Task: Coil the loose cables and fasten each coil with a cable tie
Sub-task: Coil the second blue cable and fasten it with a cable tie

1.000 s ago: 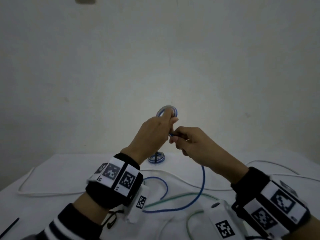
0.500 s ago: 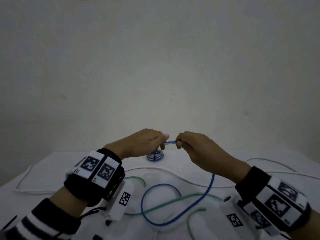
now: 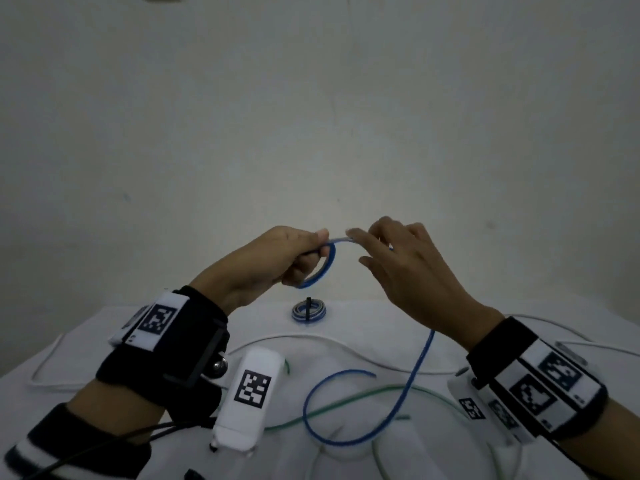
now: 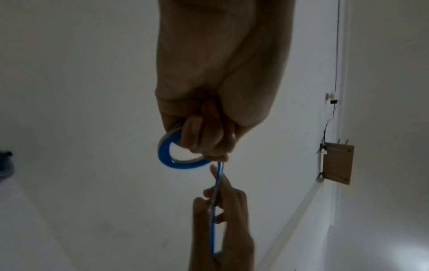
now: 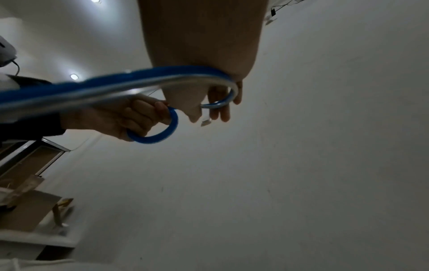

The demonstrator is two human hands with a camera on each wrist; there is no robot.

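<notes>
Left hand [image 3: 273,261], raised above the table's far edge, has its fingers curled round a small coil [image 3: 320,268] of the blue cable [image 3: 414,372]; the thumb lies on top and the loop juts out past the knuckles toward the right. Right hand [image 3: 412,268] sits just beside the coil, fingers loosely spread, fingertips [image 3: 353,233] touching the strand where it leaves the coil. In the wrist views the strand runs along the palm and hooks round the fingers; how firmly they hold it cannot be told.

From under the right hand the blue cable drops to the white table [image 3: 86,341], makes one open loop in front of the person and ends free near the middle. A green cable [image 3: 349,400] crosses that loop; a white cable [image 3: 311,337] snakes across the table behind it.

A finished blue-and-white coil [image 3: 309,311], bound by a black cable tie [image 3: 308,306], lies at the far edge, directly below the hands and well apart from them. Behind stands a plain wall [image 3: 311,116]; open air surrounds both hands.
</notes>
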